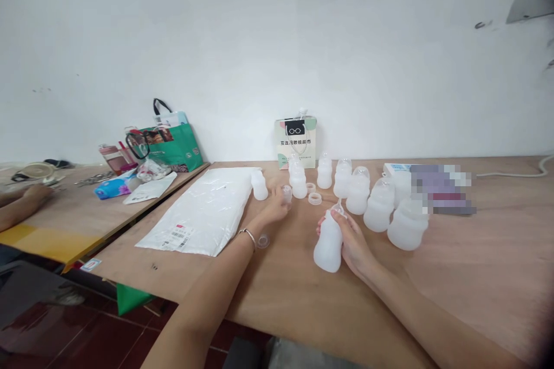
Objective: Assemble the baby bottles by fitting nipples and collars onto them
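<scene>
My right hand (352,239) is wrapped round the neck of a frosted white baby bottle (328,251), tilted above the table, with a clear teat (339,206) at its top. My left hand (277,206) reaches out with its fingers closed on a small clear bottle cap (287,191); the fingers partly hide it. Beside that hand stands an open-topped bottle body (259,185). Two collar rings (314,199) lie between my hands, and another clear cap-like piece (262,240) rests by my left wrist. Several assembled, capped bottles (357,191) stand in a curved row behind.
A white plastic mailer (197,207) lies to the left. Against the wall stands a paper bag (296,147); a white box (396,171) and a blurred-out item are at the right. On the adjoining table are a green bag (186,147), packets (115,184) and another person's hand (38,193).
</scene>
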`<action>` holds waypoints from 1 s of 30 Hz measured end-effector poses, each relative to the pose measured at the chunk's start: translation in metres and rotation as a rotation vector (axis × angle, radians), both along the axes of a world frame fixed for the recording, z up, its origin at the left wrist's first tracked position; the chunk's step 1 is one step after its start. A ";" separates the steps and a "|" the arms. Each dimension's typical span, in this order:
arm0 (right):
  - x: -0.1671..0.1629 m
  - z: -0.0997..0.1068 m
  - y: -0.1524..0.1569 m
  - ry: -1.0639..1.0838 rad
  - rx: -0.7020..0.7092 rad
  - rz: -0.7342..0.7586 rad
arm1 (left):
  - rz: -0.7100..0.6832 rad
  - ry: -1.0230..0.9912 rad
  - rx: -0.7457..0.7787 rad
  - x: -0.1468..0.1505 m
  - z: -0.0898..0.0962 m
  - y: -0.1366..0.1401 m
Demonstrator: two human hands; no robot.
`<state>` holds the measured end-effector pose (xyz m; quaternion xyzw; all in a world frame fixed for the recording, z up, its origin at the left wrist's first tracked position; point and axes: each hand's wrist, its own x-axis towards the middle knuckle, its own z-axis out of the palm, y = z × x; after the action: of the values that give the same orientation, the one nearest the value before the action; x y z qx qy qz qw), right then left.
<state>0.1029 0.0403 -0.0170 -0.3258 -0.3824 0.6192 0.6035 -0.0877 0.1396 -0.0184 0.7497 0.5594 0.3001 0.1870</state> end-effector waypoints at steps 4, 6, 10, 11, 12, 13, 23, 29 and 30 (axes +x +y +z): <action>-0.001 0.003 -0.002 -0.027 0.000 -0.001 | 0.013 -0.086 0.000 -0.004 -0.001 0.001; -0.001 0.004 -0.003 -0.040 0.003 -0.009 | 0.021 -0.118 0.015 -0.005 0.004 -0.002; 0.000 0.004 -0.004 -0.093 0.052 0.030 | 0.043 -0.343 0.245 -0.005 0.024 -0.016; 0.001 0.004 -0.004 -0.127 0.079 0.051 | 0.009 -0.439 0.301 -0.003 0.031 -0.021; 0.001 0.004 -0.003 -0.180 0.114 0.062 | -0.056 -0.528 0.321 -0.001 0.036 -0.027; 0.001 0.004 -0.003 -0.251 0.156 0.056 | -0.143 -0.594 0.299 0.001 0.042 -0.033; -0.009 -0.011 -0.006 -0.696 0.277 -0.017 | -0.506 -0.369 0.105 0.014 0.055 -0.072; -0.010 -0.013 -0.007 -0.643 0.202 -0.035 | -0.536 -0.220 0.114 0.014 0.052 -0.071; -0.011 -0.012 -0.008 -0.652 0.174 -0.026 | -0.510 -0.222 0.107 0.015 0.051 -0.071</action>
<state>0.0923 0.0327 -0.0292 -0.4589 -0.6024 0.4398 0.4828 -0.0722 0.0682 0.0323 0.8375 0.3123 0.3528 0.2769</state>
